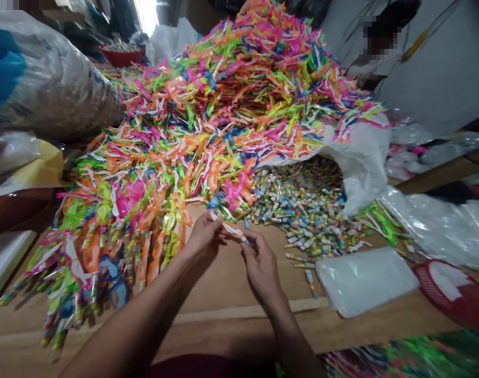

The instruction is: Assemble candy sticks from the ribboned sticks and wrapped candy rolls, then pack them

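Right at the centre of the head view, here are your two hands, working over the wooden table (231, 289). Your left hand (203, 233) pinches one end of an orange-and-white strip (233, 230); your right hand (261, 265) grips its other end, thumb and fingers covering much of the tip, so whatever sits there is hard to make out. Just beyond, a huge heap of bright plastic pieces (243, 84) climbs to the top edge, which crops its peak. Lower left, you've got strips with wrapped tubes (93, 262) overlapping so tightly that single ones blur together. Right of centre, small tubes (302, 226) spill from under a white sack (367, 157), its folds hiding the rest. Over to the lower right, a stack of clear bags (367, 278) lies beside a red basket (432, 289), cut off by the frame. Upper right, another person (375, 63) is partly pixelated.
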Demonstrator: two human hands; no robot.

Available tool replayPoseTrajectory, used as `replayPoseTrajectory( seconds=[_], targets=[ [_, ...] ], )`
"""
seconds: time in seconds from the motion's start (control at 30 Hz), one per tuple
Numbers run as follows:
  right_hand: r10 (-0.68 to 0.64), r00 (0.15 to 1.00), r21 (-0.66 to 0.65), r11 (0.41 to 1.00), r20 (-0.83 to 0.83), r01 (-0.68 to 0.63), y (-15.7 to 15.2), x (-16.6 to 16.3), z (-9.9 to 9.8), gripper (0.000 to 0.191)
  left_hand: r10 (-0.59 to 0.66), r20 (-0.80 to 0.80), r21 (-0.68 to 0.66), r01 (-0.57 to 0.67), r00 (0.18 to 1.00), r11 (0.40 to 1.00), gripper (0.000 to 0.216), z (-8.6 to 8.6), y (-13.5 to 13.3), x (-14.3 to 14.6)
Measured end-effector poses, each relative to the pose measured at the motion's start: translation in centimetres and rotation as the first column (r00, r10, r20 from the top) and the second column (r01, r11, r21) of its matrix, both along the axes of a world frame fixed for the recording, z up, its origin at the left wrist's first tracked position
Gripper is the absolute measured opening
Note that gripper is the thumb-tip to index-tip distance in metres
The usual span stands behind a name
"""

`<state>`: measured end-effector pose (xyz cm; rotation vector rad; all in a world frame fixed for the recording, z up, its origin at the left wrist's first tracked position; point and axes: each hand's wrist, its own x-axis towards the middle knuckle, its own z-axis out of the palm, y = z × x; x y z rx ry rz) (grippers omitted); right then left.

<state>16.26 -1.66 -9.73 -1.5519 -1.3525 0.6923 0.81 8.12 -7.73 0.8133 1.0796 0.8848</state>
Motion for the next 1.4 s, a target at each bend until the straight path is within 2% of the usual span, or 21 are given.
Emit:
replayPoseTrajectory(
  seconds=[0.1,0.17,0.33,0.47,0.7,0.87,1.0,1.13,1.2,1.3,1.33,1.4],
  targets=[
    [-0.015,0.996,-0.027,1.000,-0.090,0.013,0.2,-0.3,-0.2,0.029,0.128,0.178,-0.077,-0.116,0.976,0.990,0.048,-0.1,-2.0,0.2],
    [-0.025,0.990,-0.040,0.999,-0.137,0.020,0.3,-0.5,-0.1,0.028,0.163,0.259,-0.080,-0.147,0.952,0.986,0.047,0.1,-2.7,0.5],
    [0.045,0.986,-0.006,0.999,-0.158,-0.046,0.2,-1.1,1.1,0.024,0.046,0.409,-0.085,-0.012,0.911,0.996,0.036,0.9,-3.8,1.2],
    [0.054,0.993,0.029,0.998,-0.107,-0.051,0.0,-1.2,1.9,0.021,0.059,0.424,-0.104,-0.016,0.904,0.994,0.034,0.9,-4.3,1.3],
    [0.076,0.996,0.064,0.995,-0.056,-0.072,-0.1,-0.9,2.0,0.021,0.077,0.320,-0.068,-0.058,0.944,0.996,0.037,-0.1,-4.3,1.2],
    [0.041,0.986,-0.028,0.999,-0.159,-0.046,-0.1,-0.9,1.3,0.021,0.128,0.279,-0.084,-0.108,0.952,0.991,0.040,0.1,-4.1,1.0],
    [0.010,0.964,-0.090,0.995,-0.266,-0.035,0.1,-0.8,1.0,0.020,0.087,0.392,-0.098,-0.053,0.916,0.994,0.039,1.0,-4.5,1.1],
    [0.031,0.956,-0.109,0.992,-0.293,-0.066,0.1,-1.5,1.1,0.017,0.030,0.420,-0.076,0.002,0.907,0.997,0.038,1.7,-4.9,0.8],
    [0.073,0.937,-0.125,0.985,-0.341,-0.122,0.0,-2.0,1.3,0.018,-0.076,0.330,-0.031,0.092,0.941,0.995,0.039,2.4,-4.7,-0.3],
    [0.209,0.919,-0.108,0.960,-0.335,-0.257,0.2,-1.9,2.1,0.019,-0.195,-0.041,0.079,0.198,0.980,0.977,0.044,4.9,-3.6,-3.8],
    [0.252,0.925,-0.080,0.955,-0.285,-0.285,0.4,-1.5,2.3,0.018,-0.180,-0.189,0.121,0.204,0.965,0.971,0.045,6.1,-3.1,-5.5],
    [0.286,0.951,-0.003,0.957,-0.119,-0.288,1.2,0.2,2.5,0.016,-0.061,-0.424,0.220,0.168,0.904,0.961,0.045,8.8,-2.0,-9.3]
  ],
)
